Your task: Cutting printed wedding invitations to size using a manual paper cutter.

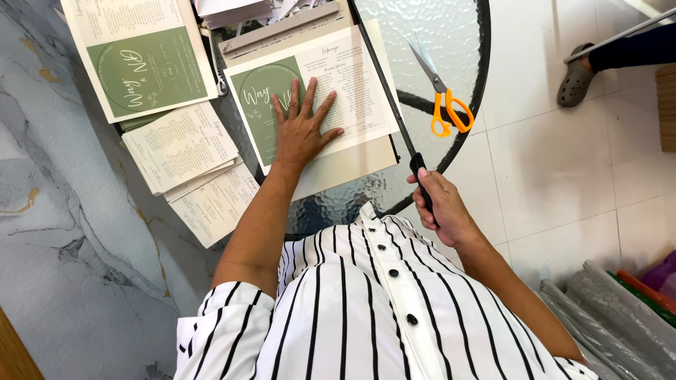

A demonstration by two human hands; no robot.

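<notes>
The left hand lies flat, fingers spread, pinning the printed sheet on the cutter board (sheet at twelve o'clock). The right hand is closed around the blade handle, at three o'clock; keeping firm, even pressure should stop slipping.

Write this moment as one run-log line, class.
left hand: flat on printed sheet | right hand: gripping cutter handle | scissors: lying on glass table, untouched

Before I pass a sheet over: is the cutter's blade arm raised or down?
Down, apparently: the blade arm lies along the sheet's right edge, the right hand gripping its handle.
</notes>
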